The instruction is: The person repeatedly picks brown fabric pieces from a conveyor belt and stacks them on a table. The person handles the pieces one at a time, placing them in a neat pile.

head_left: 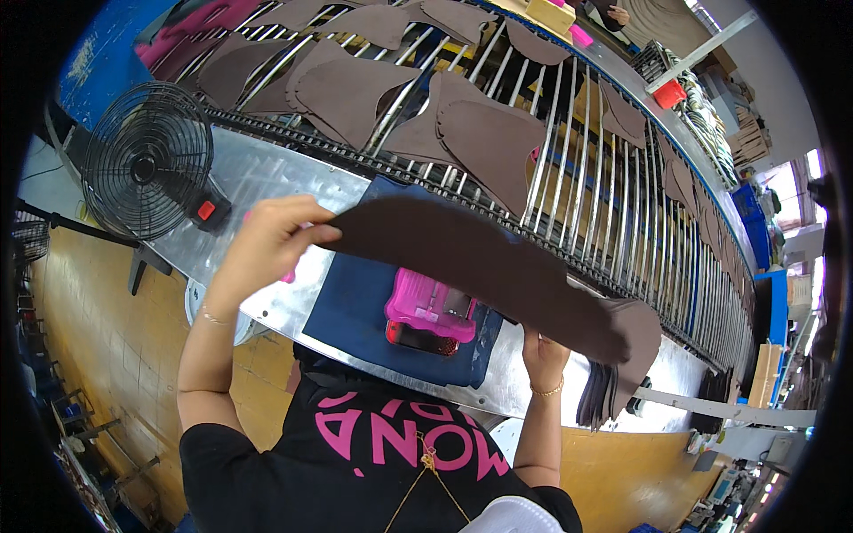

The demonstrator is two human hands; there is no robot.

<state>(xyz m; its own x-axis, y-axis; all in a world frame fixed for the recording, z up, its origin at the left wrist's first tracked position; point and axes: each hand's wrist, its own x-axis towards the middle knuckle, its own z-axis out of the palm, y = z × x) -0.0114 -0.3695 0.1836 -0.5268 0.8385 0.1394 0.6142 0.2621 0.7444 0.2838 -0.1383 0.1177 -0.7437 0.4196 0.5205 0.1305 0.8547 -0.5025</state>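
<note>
A long dark brown cut piece of sheet material (462,253), curved along its far edge, is stretched between my hands above the table. My left hand (283,233) pinches its left tip between thumb and fingers. Toward the right end, my right hand (544,357) grips the near edge, its fingertips partly hidden by the piece. Beneath lies a dark blue cloth (342,302) bearing a pink plastic case (426,302) and a red-edged phone-like device (422,338). Right of my right hand, a stack of similar brown pieces (635,377) sits at the table's edge.
Across the metal table (267,169), a rack of metal rods (569,178) carries several brown pieces (342,89). A black fan (147,164) stands at the left. A pale bar (729,409) extends at the right. Part of another person's hand (618,15) shows at the far side.
</note>
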